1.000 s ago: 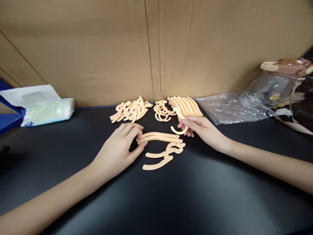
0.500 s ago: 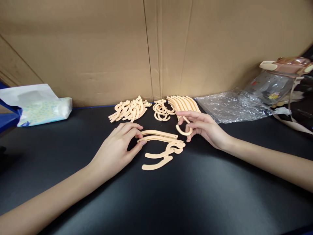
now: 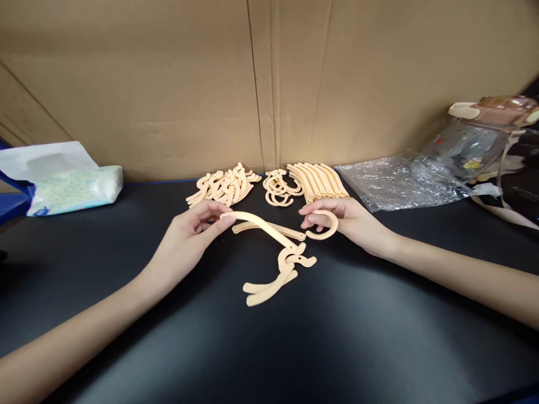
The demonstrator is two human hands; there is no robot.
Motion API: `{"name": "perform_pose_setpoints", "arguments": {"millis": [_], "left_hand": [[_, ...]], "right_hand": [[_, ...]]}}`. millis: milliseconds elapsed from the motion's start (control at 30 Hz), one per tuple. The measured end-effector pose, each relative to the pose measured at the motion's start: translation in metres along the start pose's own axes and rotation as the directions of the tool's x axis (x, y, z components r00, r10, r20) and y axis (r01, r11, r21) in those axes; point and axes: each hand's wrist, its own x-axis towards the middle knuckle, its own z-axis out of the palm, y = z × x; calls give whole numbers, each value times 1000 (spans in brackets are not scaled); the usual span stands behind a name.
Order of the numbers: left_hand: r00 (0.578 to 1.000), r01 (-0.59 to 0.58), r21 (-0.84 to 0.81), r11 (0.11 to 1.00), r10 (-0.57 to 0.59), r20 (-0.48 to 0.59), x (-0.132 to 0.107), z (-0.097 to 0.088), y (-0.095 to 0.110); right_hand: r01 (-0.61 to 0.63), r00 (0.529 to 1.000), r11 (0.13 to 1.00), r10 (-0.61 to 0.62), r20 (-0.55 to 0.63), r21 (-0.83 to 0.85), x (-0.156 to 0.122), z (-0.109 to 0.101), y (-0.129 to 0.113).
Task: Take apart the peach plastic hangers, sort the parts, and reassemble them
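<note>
My left hand (image 3: 190,235) pinches the far end of a long, curved beige hanger arm (image 3: 261,225) between thumb and fingers, holding that end up off the black table. Its other end reaches down to shorter curved beige pieces (image 3: 269,292), which overlap on the table. A second long hanger arm (image 3: 288,231) lies flat behind the raised one. To the right, my right hand (image 3: 356,221) has a C-shaped beige hook (image 3: 333,227) in its fingers, the curve facing right and the lower tip close to the second arm's end.
Along the cardboard wall (image 3: 168,84) lie a heap of short curved pieces (image 3: 227,185), a few hooks (image 3: 278,188) and a row of long arms (image 3: 322,182). A tissue pack (image 3: 76,188) sits left. Clear plastic film (image 3: 387,179) and a bottle (image 3: 467,146) are at right.
My left hand has lifted one end of the nearer long arm, swinging it to a slant. The short pieces have shifted and now cross. My right hand has turned the hook over.
</note>
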Motion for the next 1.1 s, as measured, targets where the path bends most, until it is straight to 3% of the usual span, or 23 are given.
{"name": "perform_pose_setpoints", "arguments": {"millis": [133,300,500,633,800,1100], "left_hand": [[992,96,-248,964,-112,-51,3,-1,-3],[990,103,-326,940,-128,-54,5,-1,-6],[994,114,-188,976,-112,19,4,-3,-6],[994,101,-136,986,-96,43,3,-4,-5],[998,59,-118,991,-56,27,4,-3,-5],[990,52,-30,998,-47,129,1,-6,-1]], "right_hand": [[43,999,990,-42,6,-137,-1,-1,-1],[7,999,980,-14,-36,-199,-1,-1,-2],[28,998,960,-43,-49,-279,-1,-1,0],[19,1000,977,-16,19,-214,-2,0,-2],[-26,1000,998,26,-9,-58,-4,1,-5],[-8,999,997,4,-53,-77,-2,1,-3]]}}
